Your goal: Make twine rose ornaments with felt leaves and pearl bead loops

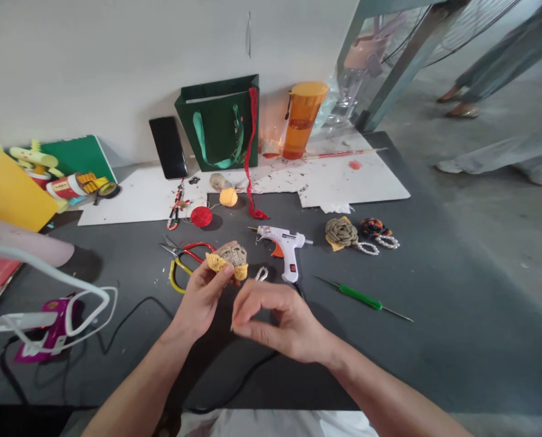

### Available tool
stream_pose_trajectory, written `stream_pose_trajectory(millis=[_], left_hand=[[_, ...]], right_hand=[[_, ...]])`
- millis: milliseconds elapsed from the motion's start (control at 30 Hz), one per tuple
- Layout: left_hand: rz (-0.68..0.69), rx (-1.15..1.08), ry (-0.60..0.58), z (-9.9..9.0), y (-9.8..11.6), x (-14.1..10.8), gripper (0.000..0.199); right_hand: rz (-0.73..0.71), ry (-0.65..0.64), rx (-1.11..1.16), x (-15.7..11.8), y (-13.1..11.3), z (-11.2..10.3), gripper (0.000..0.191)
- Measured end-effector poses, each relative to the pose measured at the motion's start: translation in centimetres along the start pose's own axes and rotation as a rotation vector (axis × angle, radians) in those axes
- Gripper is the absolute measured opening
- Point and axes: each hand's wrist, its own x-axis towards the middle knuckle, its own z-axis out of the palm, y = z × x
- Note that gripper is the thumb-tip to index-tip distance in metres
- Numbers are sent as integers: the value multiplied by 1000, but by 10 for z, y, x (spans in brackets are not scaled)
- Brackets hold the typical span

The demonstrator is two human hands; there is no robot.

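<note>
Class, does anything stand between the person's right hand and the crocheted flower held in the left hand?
Nothing visible stands between the right hand and the crocheted flower. Only the holding left hand covers part of its near edge; the white beaded loop lies to the flower's right.

Legible text, brands, numbers: none. Present but unreadable: faint marking (pixel 300 125) on orange bottle (pixel 303 112) at 1 o'clock; small gold marking (pixel 238 126) on green bag (pixel 216 130) at 11 o'clock.

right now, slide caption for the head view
Left hand holding a crocheted flower, right hand beside it, white glue gun on the dark table.
</note>
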Motion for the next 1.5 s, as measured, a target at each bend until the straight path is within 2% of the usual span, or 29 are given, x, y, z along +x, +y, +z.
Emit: stream_pose_trajectory(millis=[67,100,200,267,367,500,567,667,767,867,967,1033,1167,1267,1367,1500], left_hand=[[-28,-66,3,2,1,-2,24],[-48,-94,1,3,1,-3,23],[-120,-137,-12,6,-1,-7,29],[-184,-116,-31,8,-4,-9,30],[-220,-74,-69,11,-7,-11,31],[-135,-27,-96,12,-8,-11,31],[-80,11,-80,12,-8,-9,34],[16,51,23,8,-7,-6,34],[-3,-15,62,4,-1,-3,29],[-158,-117,-16,2,6,-2,31],[-285,-151,-104,2,6,-3,26],[-317,-144,-164,1,3,-3,23],[-335,-93,-245,-1,-3,-2,24],[-332,-19,-232,-5,-1,-1,25],[-268,101,-203,-10,4,0,25],[-214,213,-268,-15,11,1,30]], right_hand=[[-64,-94,56,-1,-3,1,8],[-96,-68,-3,-2,-4,1,6],[-186,126,-346,-3,-1,-1,6],[-181,251,-469,-3,2,-2,8],[-112,387,-479,-1,7,-3,8],[-47,453,-447,2,11,-3,6],[-27,472,-411,2,13,-4,5],[39,492,-322,2,17,-6,7],[173,502,-208,2,21,-9,12],[288,527,-84,2,25,-10,19],[309,534,43,1,28,-11,20],[309,524,96,1,29,-11,18],[305,515,131,-1,28,-12,13],[270,521,106,-3,26,-11,12],[224,509,39,-4,25,-9,10],[230,436,-147,-7,23,-9,13]])
